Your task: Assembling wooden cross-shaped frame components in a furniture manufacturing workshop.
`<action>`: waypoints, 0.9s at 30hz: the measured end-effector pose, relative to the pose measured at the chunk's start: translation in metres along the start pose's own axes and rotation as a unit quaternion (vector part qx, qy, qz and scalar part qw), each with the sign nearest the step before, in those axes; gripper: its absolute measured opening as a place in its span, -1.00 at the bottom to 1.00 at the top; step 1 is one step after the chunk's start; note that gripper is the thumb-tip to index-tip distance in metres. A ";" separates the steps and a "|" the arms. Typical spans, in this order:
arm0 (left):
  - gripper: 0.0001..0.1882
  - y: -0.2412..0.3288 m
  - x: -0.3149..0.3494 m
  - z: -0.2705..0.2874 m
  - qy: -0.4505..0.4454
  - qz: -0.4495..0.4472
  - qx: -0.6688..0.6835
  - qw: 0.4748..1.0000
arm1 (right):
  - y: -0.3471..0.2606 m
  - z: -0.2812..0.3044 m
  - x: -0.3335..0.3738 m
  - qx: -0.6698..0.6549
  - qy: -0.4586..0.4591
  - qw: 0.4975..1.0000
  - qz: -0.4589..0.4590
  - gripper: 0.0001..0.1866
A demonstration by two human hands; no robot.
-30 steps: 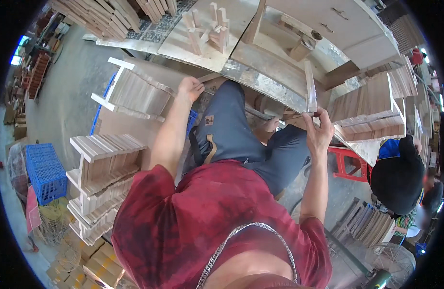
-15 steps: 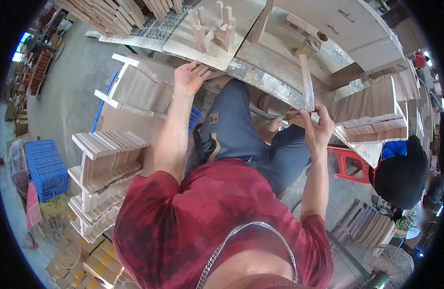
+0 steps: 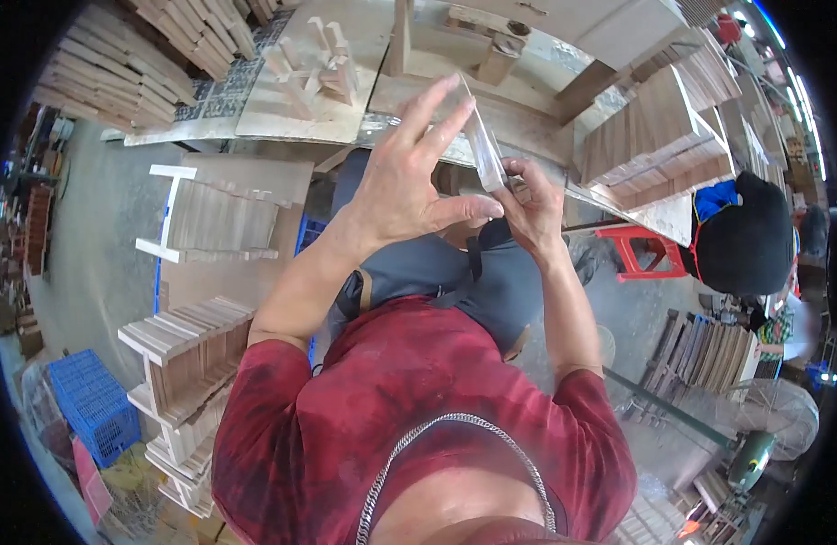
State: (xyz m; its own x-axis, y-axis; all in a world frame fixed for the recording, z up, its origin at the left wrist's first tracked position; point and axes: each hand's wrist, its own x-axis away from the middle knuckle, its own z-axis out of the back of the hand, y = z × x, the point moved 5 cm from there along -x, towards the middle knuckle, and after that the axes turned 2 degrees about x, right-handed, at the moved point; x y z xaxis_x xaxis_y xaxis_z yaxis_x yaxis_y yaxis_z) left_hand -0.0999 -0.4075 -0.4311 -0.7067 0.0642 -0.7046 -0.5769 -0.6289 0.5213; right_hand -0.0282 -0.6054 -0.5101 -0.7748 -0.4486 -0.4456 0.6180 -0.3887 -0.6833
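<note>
A thin, pale wooden strip [image 3: 483, 150] stands tilted in front of my body, over my lap and the near edge of the workbench. My right hand [image 3: 534, 209] is closed on its lower end between thumb and fingers. Beside the strip, my left hand [image 3: 402, 182] is open with fingers stretched out and thumb spread apart. Its fingertips are at the strip's upper end; whether they touch it I cannot tell. On the bench [image 3: 255, 123] at the far left rests a small wooden frame with upright pegs [image 3: 320, 71].
Stacked boards [image 3: 650, 136] lie on the bench's right side. Wooden stacks [image 3: 223, 218] stand at my left, near a blue plastic crate [image 3: 96, 404]. A red stool [image 3: 641, 252] and a black bundle [image 3: 743, 236] are to the right, with a fan [image 3: 777, 413] behind.
My left hand has moved from the bench edge to the right, up beside the strip. My right hand has shifted left with the strip. The whole view has turned slightly.
</note>
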 end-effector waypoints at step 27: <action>-0.79 0.018 0.019 -0.019 0.133 -0.039 0.156 0.978 | -0.019 0.011 -0.002 0.039 0.036 0.995 0.083 -0.63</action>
State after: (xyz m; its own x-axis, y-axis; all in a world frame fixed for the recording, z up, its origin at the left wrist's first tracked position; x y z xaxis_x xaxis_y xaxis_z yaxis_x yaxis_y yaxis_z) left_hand -0.1162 -0.4328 -0.4446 -0.5488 -0.1271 -0.8262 -0.7505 -0.3605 0.5539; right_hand -0.0368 -0.6063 -0.4896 -0.6664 -0.4550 -0.5906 0.7450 -0.3758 -0.5512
